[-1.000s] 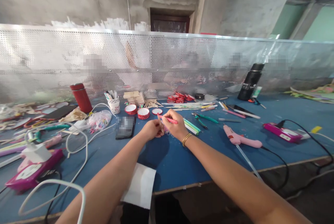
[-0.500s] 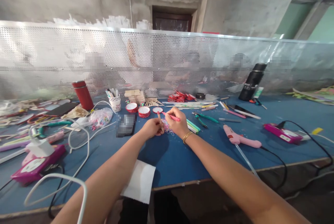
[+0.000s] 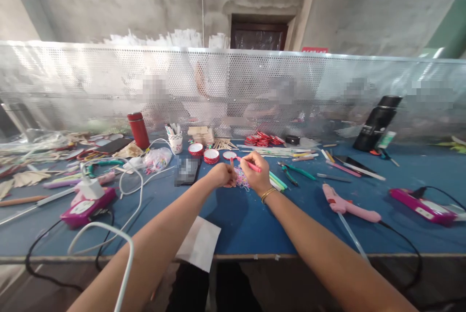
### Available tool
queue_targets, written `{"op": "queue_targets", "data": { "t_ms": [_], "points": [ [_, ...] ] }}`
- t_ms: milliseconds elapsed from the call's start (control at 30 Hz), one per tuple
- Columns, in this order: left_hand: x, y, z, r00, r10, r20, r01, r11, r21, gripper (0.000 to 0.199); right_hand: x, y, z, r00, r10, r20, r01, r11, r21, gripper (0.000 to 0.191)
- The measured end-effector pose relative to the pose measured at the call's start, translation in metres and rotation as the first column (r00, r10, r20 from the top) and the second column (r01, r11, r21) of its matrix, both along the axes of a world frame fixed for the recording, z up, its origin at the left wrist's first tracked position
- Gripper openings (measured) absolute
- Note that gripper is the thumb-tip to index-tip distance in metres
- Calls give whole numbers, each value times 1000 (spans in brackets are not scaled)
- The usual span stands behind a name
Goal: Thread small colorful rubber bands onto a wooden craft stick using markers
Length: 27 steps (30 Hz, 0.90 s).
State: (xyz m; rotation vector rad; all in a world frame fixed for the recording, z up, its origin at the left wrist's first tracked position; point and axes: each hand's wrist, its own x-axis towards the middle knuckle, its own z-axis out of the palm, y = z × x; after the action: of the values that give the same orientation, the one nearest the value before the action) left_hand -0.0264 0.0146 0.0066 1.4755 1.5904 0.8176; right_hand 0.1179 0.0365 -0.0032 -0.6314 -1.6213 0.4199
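My left hand [image 3: 224, 175] is closed on a thin wooden stick [image 3: 232, 162] that stands nearly upright and looks reddish at its upper end. In my right hand [image 3: 257, 174] is a pink marker [image 3: 254, 166], its tip pointing left at the stick. Tip and stick look to be touching. Beneath and between the hands lies a pile of small pastel loops [image 3: 241, 179], partly hidden. Just beyond them is a round white piece with a red rim [image 3: 229, 155]. Two round red-edged pieces [image 3: 211, 156] sit to its left.
A phone [image 3: 186, 171] and paper cup of pens [image 3: 175, 142] stand left, near a red flask [image 3: 138, 130] and white cable [image 3: 141, 190]. Rightward are pliers [image 3: 289, 176], a pink glue gun [image 3: 344, 205] and a black bottle [image 3: 376, 125]. White paper [image 3: 200, 244] overhangs the front edge.
The head view has turned left, so everything appears further right. Both hands keep their grips, and the stick's upper part now looks redder.
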Motion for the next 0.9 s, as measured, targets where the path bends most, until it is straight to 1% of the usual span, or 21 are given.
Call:
{"op": "queue_targets", "data": {
  "t_ms": [100,200,300,433,567,667,733,800,900],
  "points": [
    [-2,2,-1,997,-12,-80,18,997,71,9,1,1,0,999,9,-40,-9,1000,6,10],
    [-5,3,-5,993,-23,-119,39,990,138,8,2,2,1,997,20,-78,-20,1000,3,10],
    [-7,3,-9,991,-49,-123,70,982,173,13,2,5,1,995,31,-99,-33,999,-18,8],
    [-10,3,-13,990,-77,-120,101,973,209,15,2,7,1,999,44,-32,-43,998,35,13],
    [-14,4,-13,992,-68,-104,93,962,256,17,3,6,2,999,45,-18,-44,998,40,13],
    [-20,4,-9,996,-50,-68,68,955,290,19,4,5,2,998,45,-33,-45,999,28,13],
    [-24,2,-5,997,-65,-39,73,956,283,16,4,6,1,998,43,-51,-41,999,25,13],
    [-26,0,-3,995,-98,-26,102,965,242,8,5,8,1,997,32,-66,-31,999,18,14],
    [-26,-3,-2,994,-107,-5,106,977,185,4,6,10,1,997,16,-74,-15,1000,8,14]
  ]
}}
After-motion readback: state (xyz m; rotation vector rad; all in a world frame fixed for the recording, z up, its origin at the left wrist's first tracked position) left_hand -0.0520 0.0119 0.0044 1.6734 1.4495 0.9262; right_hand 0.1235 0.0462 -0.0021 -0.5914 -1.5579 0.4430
